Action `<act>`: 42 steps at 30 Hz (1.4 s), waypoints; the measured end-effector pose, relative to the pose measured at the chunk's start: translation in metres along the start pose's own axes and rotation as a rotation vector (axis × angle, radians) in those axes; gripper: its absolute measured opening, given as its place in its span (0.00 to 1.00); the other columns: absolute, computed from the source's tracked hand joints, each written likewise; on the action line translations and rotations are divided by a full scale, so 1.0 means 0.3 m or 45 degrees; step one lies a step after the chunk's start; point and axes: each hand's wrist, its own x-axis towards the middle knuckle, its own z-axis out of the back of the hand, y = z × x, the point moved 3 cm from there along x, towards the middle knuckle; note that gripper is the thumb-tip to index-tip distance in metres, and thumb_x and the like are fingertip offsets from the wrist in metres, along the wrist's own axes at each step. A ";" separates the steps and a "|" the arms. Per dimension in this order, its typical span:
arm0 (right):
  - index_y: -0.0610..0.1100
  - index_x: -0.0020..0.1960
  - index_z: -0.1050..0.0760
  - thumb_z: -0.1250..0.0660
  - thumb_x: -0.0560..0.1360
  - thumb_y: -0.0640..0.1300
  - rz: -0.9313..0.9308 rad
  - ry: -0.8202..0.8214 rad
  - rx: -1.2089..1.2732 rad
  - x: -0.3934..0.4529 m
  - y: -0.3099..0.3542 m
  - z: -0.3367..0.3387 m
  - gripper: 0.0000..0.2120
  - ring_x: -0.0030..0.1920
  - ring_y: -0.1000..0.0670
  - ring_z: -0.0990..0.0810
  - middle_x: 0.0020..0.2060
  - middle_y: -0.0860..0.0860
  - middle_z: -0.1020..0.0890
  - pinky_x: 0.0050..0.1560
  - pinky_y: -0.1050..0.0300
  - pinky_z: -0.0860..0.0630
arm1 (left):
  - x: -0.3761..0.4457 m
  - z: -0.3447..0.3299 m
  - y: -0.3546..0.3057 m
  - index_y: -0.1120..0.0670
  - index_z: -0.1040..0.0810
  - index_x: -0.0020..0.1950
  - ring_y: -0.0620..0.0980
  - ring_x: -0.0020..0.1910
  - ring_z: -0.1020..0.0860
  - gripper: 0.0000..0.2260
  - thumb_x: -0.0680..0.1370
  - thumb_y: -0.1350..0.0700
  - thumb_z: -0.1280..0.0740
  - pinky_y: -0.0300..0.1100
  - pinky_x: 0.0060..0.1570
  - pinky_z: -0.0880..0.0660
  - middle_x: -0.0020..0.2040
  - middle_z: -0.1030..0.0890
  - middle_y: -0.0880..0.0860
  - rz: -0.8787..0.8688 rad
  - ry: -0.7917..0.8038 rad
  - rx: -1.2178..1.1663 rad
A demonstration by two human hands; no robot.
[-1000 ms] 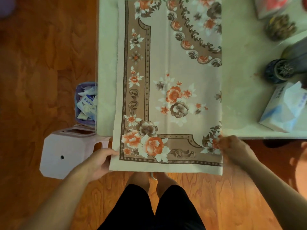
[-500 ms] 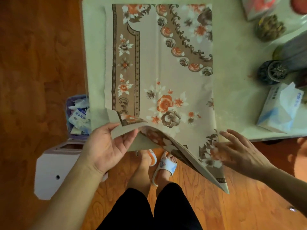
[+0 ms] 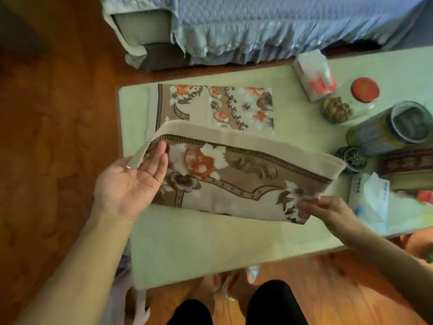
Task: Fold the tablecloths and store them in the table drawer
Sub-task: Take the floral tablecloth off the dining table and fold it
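A beige tablecloth (image 3: 234, 174) with orange and brown flowers lies on the left half of the pale green table (image 3: 210, 242). Its near part is lifted and turned over toward the far side, while the far part (image 3: 210, 106) lies flat. My left hand (image 3: 131, 181) is palm up at the cloth's left corner, fingers straight against the fabric, with the corner caught at the base of the thumb. My right hand (image 3: 328, 209) pinches the cloth's right corner just above the table. No drawer is in view.
On the table's right side stand a tissue box (image 3: 314, 73), a red-lidded jar (image 3: 364, 90), a dark clump (image 3: 337, 111), a large jar lying over (image 3: 393, 127), a small dark lid (image 3: 350, 158) and another tissue pack (image 3: 370, 195). A blue-covered sofa (image 3: 257, 26) is beyond. Wooden floor (image 3: 58, 137) is on the left.
Both hands lifted the cloth's near edge from below the table's front and carried it up and over toward the far side. The view tilted up, so the sofa now shows.
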 end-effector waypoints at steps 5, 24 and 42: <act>0.41 0.35 0.22 0.34 0.79 0.41 0.214 -0.138 0.591 0.296 0.308 0.131 0.13 0.30 0.54 0.26 0.28 0.51 0.24 0.36 0.63 0.26 | 0.200 -0.317 -0.197 0.62 0.22 0.61 0.57 0.60 0.17 0.19 0.85 0.54 0.48 0.51 0.64 0.25 0.62 0.17 0.59 -0.267 0.122 0.197; 0.41 0.50 0.20 0.28 0.77 0.46 -0.489 -0.311 0.173 0.698 -0.173 -0.119 0.08 0.48 0.41 0.18 0.48 0.44 0.16 0.45 0.49 0.23 | 0.725 0.386 -0.133 0.61 0.18 0.53 0.65 0.52 0.18 0.19 0.75 0.45 0.30 0.53 0.52 0.22 0.51 0.16 0.64 -0.496 -1.042 2.156; 0.39 0.45 0.19 0.35 0.81 0.48 -0.496 -0.349 -0.241 0.614 -0.166 -0.042 0.13 0.46 0.38 0.23 0.46 0.39 0.19 0.43 0.50 0.31 | 0.304 0.606 0.099 0.58 0.18 0.37 0.44 0.27 0.26 0.16 0.79 0.49 0.30 0.38 0.27 0.35 0.29 0.21 0.55 -0.115 -0.650 2.165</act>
